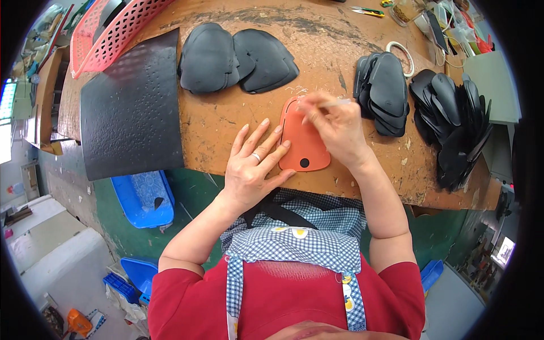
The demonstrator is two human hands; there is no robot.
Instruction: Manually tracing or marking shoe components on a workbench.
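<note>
The orange plate lies flat on the desk, close to its near edge and in front of the person. The left hand is open, its fingers spread and not gripping; some fingertips touch the left side of the plate. The right hand has its fingers closed around a thin pale pen, above the far part of the plate; its tip is hard to see. Farther left is a black sheet, partly below a pink basket. Black pieces lie in piles on the right.
</note>
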